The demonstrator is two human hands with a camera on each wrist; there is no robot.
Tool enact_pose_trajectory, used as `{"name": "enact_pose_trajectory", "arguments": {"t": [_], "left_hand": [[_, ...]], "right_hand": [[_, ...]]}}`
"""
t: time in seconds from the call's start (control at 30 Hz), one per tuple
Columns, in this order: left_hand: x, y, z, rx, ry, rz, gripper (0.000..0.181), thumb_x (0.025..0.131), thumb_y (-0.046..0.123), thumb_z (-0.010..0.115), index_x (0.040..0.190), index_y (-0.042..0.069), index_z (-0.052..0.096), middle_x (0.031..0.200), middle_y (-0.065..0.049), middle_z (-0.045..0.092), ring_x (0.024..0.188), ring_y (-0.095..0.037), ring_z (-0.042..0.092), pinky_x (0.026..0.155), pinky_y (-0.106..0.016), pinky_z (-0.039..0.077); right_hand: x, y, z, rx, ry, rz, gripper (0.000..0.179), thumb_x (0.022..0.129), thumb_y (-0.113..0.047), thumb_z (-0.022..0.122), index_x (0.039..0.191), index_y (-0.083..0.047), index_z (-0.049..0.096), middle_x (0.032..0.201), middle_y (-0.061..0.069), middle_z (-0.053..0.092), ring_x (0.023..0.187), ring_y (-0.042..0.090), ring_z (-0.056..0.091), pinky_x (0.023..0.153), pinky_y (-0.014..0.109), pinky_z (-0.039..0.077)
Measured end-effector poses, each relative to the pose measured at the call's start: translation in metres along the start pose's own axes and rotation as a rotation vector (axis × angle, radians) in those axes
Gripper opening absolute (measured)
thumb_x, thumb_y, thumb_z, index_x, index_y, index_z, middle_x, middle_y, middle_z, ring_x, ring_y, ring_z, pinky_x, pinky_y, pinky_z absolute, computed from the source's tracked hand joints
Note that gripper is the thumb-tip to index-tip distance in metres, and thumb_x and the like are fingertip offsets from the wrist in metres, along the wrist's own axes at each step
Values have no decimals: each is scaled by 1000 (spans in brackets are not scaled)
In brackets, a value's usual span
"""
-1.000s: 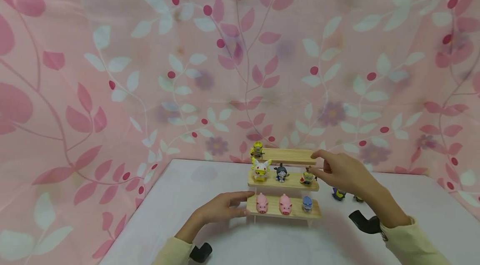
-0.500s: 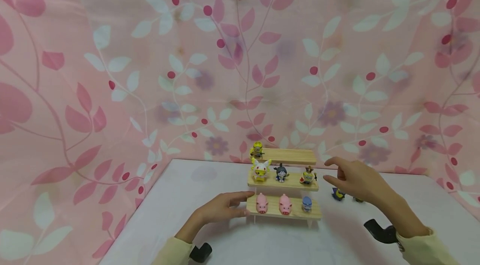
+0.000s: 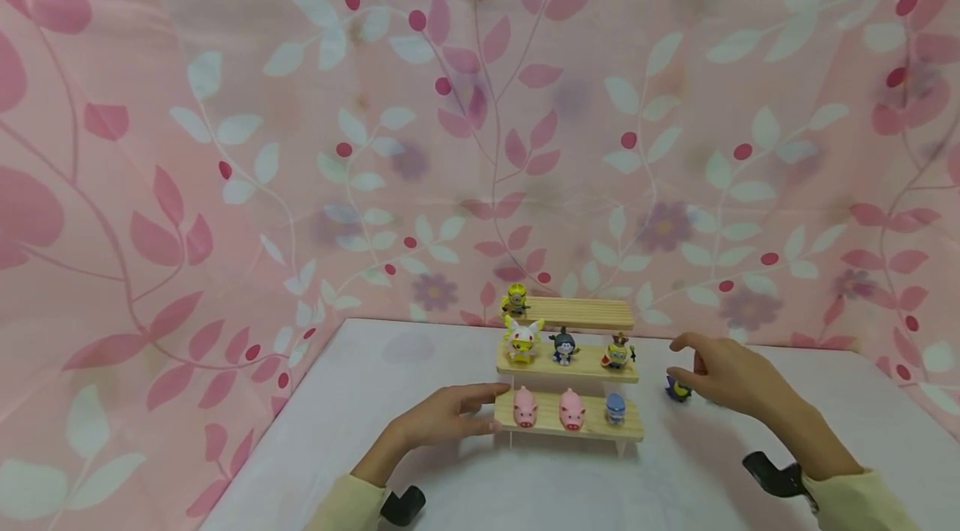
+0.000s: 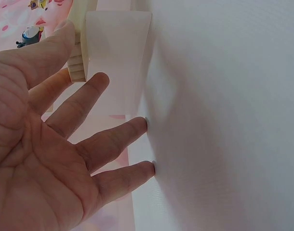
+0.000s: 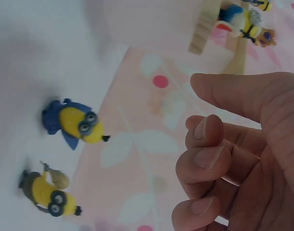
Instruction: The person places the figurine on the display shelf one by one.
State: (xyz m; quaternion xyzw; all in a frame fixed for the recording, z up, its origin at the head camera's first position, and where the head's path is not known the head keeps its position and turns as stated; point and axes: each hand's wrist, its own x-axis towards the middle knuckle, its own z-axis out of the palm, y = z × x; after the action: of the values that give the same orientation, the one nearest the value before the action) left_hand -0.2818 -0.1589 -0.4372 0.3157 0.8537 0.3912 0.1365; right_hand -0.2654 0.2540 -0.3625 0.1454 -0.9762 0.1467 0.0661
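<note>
My left hand holds the left end of the lowest board of a three-tier wooden display stand, thumb in front and index finger behind. In the left wrist view the other fingers of the left hand are spread. To the right of the stand, my right hand hovers with loosely bent fingers and nothing between them. A blue-caped Minion figure stands just below its fingertips. In the right wrist view a second Minion figure stands beside it; the right hand mostly hides this one in the head view.
The top board bears one yellow figure. On the middle board are a white-hooded figure, a dark-haired figure and a crowned Minion. Two pink pigs and a blue-capped figure occupy the lowest. Behind hangs a floral cloth.
My right hand has moved away from the crowned Minion on the middle board, rightward and down toward the figures on the table. My left hand stays at the stand.
</note>
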Motion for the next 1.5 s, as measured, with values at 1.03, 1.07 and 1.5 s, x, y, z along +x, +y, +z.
{"name": "enact_pose_trajectory", "arguments": {"t": [1.03, 1.07, 1.5], "left_hand": [[-2, 4, 0, -36, 2, -44, 53, 88, 39, 63, 137, 33, 46, 140, 9, 43, 121, -27, 48, 95, -51, 41], [-2, 4, -1, -36, 3, -47, 53, 88, 38, 64, 137, 33, 46, 140, 9, 43, 121, -28, 48, 95, -51, 41], [-2, 3, -1, -43, -5, -34, 53, 88, 41, 62, 137, 34, 45, 139, 10, 43, 122, -27, 48, 96, -50, 40]], "right_hand": [[8, 39, 31, 9, -97, 99, 38, 81, -31, 70, 108, -7, 60, 67, 0, 49, 55, 15, 45, 45, 30, 38], [8, 40, 31, 8, -97, 97, 38, 81, -31, 71, 108, -7, 60, 67, 0, 49, 55, 15, 45, 45, 30, 38], [11, 44, 42, -7, -114, 135, 30, 80, -28, 71, 100, -8, 61, 66, 1, 50, 55, 16, 46, 46, 30, 38]]}}
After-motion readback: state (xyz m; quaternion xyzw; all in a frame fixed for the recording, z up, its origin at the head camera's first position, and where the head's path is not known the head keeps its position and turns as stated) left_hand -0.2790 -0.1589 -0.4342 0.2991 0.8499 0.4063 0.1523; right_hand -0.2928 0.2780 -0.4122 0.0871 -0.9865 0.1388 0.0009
